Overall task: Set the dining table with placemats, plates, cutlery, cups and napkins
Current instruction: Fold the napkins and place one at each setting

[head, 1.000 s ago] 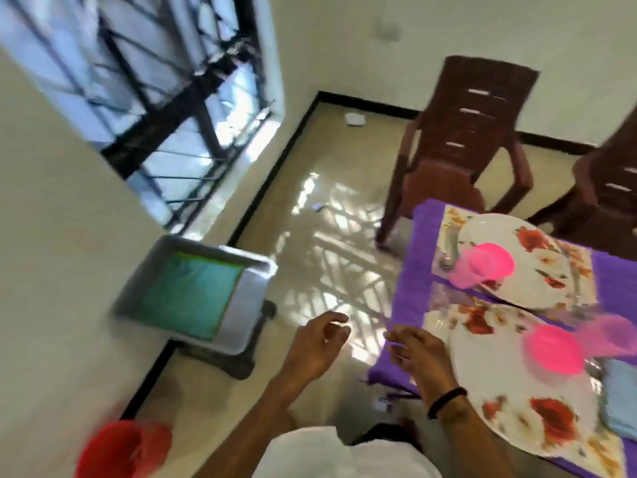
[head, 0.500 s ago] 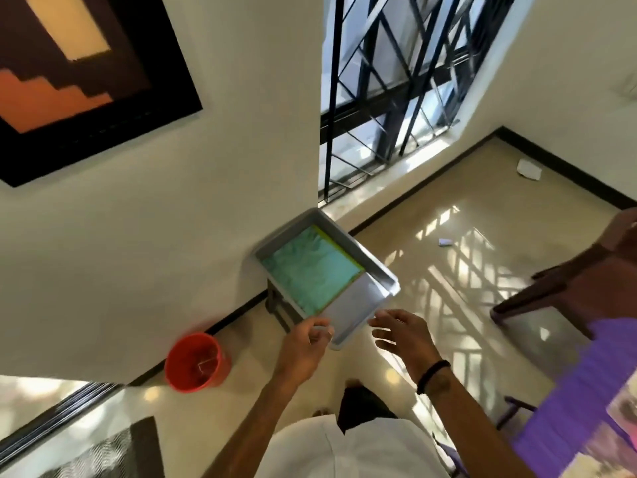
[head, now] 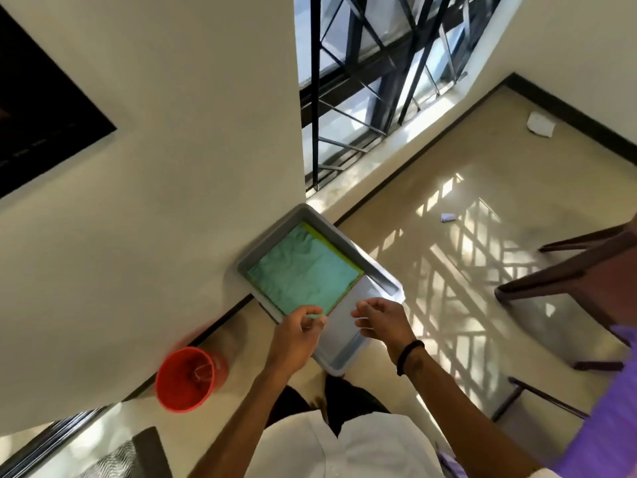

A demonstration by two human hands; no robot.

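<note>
Head view: glossy beige floor (head: 448, 208) under a barred window (head: 372, 84), cream wall at left. Grey tray (head: 348, 350) stands against the wall, holding a teal napkin (head: 303, 270) on a yellow-green one. Left hand (head: 296, 336) is at the teal napkin's near corner, thumb and forefinger curled close; grip on cloth cannot be told. Right hand (head: 382, 320) hovers over the tray's bare part, fingers loosely curled, holding nothing. Red bucket (head: 184, 379) on the floor at left. Purple tablecloth (head: 606, 426) on the desk at the right edge.

L hand (head: 296, 334) pinching green napkin (head: 303, 270)
</note>
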